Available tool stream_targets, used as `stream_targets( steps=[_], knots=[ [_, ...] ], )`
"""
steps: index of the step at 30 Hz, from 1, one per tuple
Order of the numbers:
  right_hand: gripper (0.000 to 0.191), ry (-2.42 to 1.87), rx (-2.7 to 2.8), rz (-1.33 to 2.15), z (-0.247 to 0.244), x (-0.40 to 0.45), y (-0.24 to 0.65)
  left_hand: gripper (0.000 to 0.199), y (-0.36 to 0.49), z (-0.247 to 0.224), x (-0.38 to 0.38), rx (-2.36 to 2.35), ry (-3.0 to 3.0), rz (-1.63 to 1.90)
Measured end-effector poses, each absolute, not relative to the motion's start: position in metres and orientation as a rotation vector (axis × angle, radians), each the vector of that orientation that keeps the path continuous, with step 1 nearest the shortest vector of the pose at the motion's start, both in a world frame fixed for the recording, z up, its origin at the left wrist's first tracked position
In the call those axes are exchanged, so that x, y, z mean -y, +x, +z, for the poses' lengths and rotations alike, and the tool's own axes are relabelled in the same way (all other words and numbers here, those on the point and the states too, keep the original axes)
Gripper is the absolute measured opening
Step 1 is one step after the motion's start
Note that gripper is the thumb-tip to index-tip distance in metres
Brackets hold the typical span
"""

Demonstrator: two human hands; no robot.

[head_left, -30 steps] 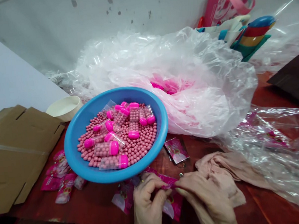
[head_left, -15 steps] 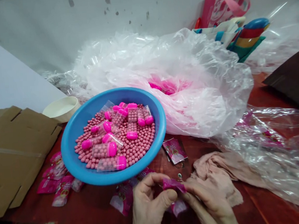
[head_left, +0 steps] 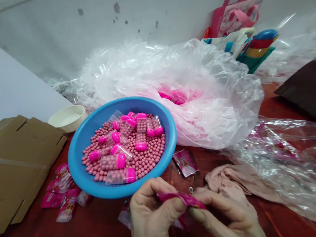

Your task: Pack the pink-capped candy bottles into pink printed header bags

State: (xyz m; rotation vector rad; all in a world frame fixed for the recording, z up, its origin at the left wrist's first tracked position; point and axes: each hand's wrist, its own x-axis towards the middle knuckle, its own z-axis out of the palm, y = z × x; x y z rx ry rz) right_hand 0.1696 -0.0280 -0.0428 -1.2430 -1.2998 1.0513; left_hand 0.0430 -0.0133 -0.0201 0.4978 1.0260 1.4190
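Observation:
Between my two hands, at the near edge of the table, is a small magenta printed plastic packet (head_left: 181, 198). My left hand (head_left: 152, 215) pinches its left end between thumb and fingers. At its right end, my right hand (head_left: 227, 214) grips it with thumb and forefinger. The lower part of the packet is mostly hidden by my hands. Just beyond them stands a blue basin (head_left: 76, 170) of small pink balls (head_left: 148, 163). Several clear tubes with bright pink caps (head_left: 113, 161) lie on the balls, some filled with balls.
Magenta packets (head_left: 67, 205) lie left of the basin beside flattened cardboard (head_left: 15, 168). Dark-backed printed cards (head_left: 186, 163) and a pinkish cloth (head_left: 224, 177) lie to the right. Behind are a large clear plastic bag (head_left: 215, 109) and a white bowl (head_left: 68, 119).
Both hands have risen slightly, and the packet between them is stretched wider and tilted, its right end lower. The whole view has shifted a little.

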Motion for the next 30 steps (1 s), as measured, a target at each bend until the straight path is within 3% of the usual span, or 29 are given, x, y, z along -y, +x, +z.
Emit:
stream_targets(
  steps=[5, 12, 20, 27, 30],
  knots=[
    [0.018, -0.949, 1.909, 0.633, -0.039, 0.007, 0.169, 0.025, 0.033, -0.007, 0.006, -1.097, 0.479, 1.538],
    [0.032, -1.114, 1.903, 0.317, -0.026, 0.002, 0.153, 0.025, 0.019, 0.003, 0.005, -1.504, 0.890, 1.708],
    [0.025, -1.016, 1.990, 0.181, -0.028, -0.003, 0.148, 0.001, -0.011, 0.004, -0.004, -1.255, 1.375, 1.295],
    [0.021, -0.920, 2.024, -0.080, -0.022, -0.002, 0.147, 0.038, 0.006, -0.007, -0.001, -1.376, 1.026, 1.610],
    [0.021, -1.021, 1.957, 0.118, -0.020, -0.004, 0.148, 0.031, 0.001, -0.011, -0.004, -1.327, 0.982, 1.613]
  ],
)
